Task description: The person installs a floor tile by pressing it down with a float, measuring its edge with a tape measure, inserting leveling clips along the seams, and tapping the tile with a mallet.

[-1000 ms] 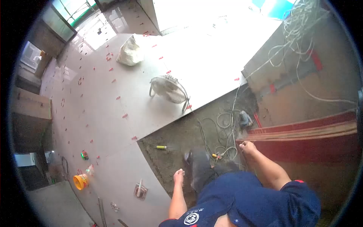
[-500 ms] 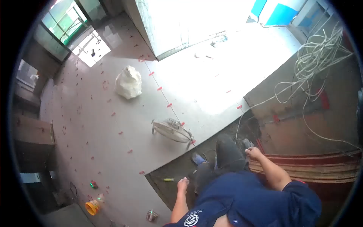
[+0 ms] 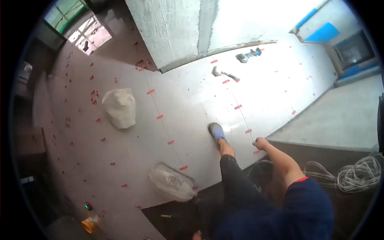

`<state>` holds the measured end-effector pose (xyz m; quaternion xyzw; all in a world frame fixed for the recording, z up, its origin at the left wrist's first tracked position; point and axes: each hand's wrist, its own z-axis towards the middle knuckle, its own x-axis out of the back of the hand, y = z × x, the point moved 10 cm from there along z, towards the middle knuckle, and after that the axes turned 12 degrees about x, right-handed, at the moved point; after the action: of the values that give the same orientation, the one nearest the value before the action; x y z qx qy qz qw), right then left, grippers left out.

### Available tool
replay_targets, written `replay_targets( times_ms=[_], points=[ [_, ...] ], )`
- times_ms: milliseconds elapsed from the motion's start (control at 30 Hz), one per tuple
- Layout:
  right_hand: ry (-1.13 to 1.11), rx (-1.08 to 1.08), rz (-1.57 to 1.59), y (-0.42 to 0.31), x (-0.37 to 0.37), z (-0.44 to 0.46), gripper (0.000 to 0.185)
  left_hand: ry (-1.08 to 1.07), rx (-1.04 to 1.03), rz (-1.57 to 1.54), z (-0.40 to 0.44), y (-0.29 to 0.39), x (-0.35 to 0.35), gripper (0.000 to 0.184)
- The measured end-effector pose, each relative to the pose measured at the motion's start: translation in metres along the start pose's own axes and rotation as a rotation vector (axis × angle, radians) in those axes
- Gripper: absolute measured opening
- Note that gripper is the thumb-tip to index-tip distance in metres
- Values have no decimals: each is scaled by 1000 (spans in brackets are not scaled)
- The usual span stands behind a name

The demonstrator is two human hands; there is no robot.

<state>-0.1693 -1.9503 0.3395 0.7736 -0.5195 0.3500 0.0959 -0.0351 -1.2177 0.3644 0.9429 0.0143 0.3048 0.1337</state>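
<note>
My right hand [image 3: 261, 143] hangs above the tile edge with its fingers curled closed, and nothing sticks out of it. Only a bit of my left hand [image 3: 197, 235] shows at the bottom edge; its fingers are hidden. One foot in a blue-grey shoe [image 3: 216, 131] stands on the pale tiled floor [image 3: 192, 108]. Left of my leg a round wire-caged fan [image 3: 173, 182] lies tilted at the floor's edge. Farther ahead lies a mallet [image 3: 226, 75] with a pale head, and beyond it a blue and grey tool [image 3: 249, 55] I cannot identify.
Red clips [image 3: 160, 117] stick up along the tile joints. A white sack [image 3: 120, 108] sits at left. A wall corner [image 3: 168, 36] juts in ahead. Coiled white cable [image 3: 358, 174] lies at right. An orange-yellow container [image 3: 89, 225] and a small green-lit device [image 3: 88, 206] are at lower left.
I have stepped forward onto the tiles with one foot. The view has shifted, so the sack and fan sit lower. My right arm reaches farther forward; my left hand has dropped mostly out of view.
</note>
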Motion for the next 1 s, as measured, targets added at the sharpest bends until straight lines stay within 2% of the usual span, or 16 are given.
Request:
replay_targets(
  times_ms=[33,67,133,167,200,233,300,367,400,500,533,733,833,1000],
  points=[
    [-23,88,-36,-12,25,58,50,-127,330,-213,18,12,-19,31],
    [20,30,-22,-6,45,118,49,-168,509,-300,35,32,-33,31],
    [96,87,-63,-14,88,226,49,-189,632,-392,75,89,-47,31],
    [145,238,75,-47,127,255,59,-193,686,-421,96,115,-53,31],
    [185,64,-37,-13,124,328,60,-191,718,-444,115,141,-58,31],
    [187,101,-52,-21,141,369,62,-191,748,-460,133,162,-63,32],
    [350,106,-40,-16,163,442,64,-189,790,-477,163,194,-75,32],
    [354,130,-75,-29,181,499,68,-183,832,-477,186,216,-86,32],
    [315,103,8,-38,189,511,70,-187,852,-474,189,222,-89,32],
    [385,120,-308,-14,195,582,59,-213,893,-433,183,229,-91,32],
    [430,249,-349,46,178,642,50,-227,909,-416,169,228,-86,32],
    [175,248,-362,58,111,736,45,-343,1114,-430,15,258,-75,33],
    [126,201,-377,66,122,727,43,-366,1174,-497,-26,258,-77,33],
    [60,206,-362,57,146,662,43,-356,1200,-612,-83,242,-98,33]
  ],
)
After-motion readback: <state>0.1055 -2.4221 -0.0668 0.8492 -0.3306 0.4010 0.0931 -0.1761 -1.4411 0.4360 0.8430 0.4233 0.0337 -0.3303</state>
